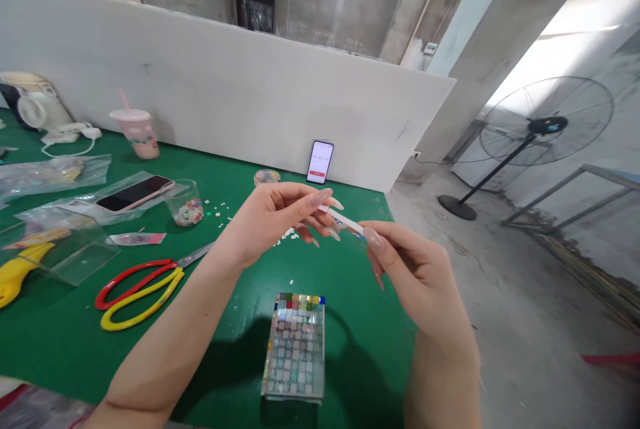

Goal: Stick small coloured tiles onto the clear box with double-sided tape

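Between my two hands, above the green table, runs a thin white strip (pixel 345 221) with some blue on it. My left hand (pixel 293 216) pinches its left end between thumb and fingers. At the other end, my right hand (pixel 400 259) grips the strip between thumb and forefinger. Below them stands a clear block covered in small square mosaic tiles (pixel 295 349), coloured along its top edge and pale or mirrored on the front. Small white bits (pixel 287 236) lie on the table, partly hidden behind my left hand.
Red-and-yellow-handled scissors (pixel 143 289) lie left of my left forearm. Beyond them are a plastic cup of tiles (pixel 189 211), a phone (pixel 135 193) and a pink drink cup (pixel 137 132). A lit phone (pixel 320 162) leans on the white partition (pixel 225 96). A floor fan (pixel 547 125) stands right.
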Demonstrator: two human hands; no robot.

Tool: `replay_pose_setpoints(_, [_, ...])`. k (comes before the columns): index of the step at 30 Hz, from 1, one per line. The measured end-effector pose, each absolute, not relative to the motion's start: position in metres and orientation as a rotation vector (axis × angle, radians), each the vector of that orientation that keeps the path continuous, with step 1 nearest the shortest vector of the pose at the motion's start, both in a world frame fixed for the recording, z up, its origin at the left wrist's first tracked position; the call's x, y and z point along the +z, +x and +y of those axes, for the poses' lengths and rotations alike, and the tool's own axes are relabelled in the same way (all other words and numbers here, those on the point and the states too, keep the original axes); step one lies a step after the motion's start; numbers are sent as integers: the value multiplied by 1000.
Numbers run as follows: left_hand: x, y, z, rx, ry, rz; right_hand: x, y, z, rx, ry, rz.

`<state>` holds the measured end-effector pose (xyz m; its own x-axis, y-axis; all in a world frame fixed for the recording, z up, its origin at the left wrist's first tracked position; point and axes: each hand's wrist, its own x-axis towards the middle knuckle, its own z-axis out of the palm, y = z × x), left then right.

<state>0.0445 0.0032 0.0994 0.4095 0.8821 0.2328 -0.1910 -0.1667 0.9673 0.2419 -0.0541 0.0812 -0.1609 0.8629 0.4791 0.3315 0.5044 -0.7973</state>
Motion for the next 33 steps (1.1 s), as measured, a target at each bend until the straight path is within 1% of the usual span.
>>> replay_pose_setpoints(7, [101, 44, 0, 1019, 1542, 721, 84, 241, -52, 662, -1099, -1753])
replay_pose_setpoints(23, [100, 47, -1, 1068, 1597, 784, 88, 239, -57, 639, -1206, -1781])
replay_pose_setpoints(33, [100, 43, -1, 987, 1575, 688, 90, 242, -58, 629, -1195, -1780])
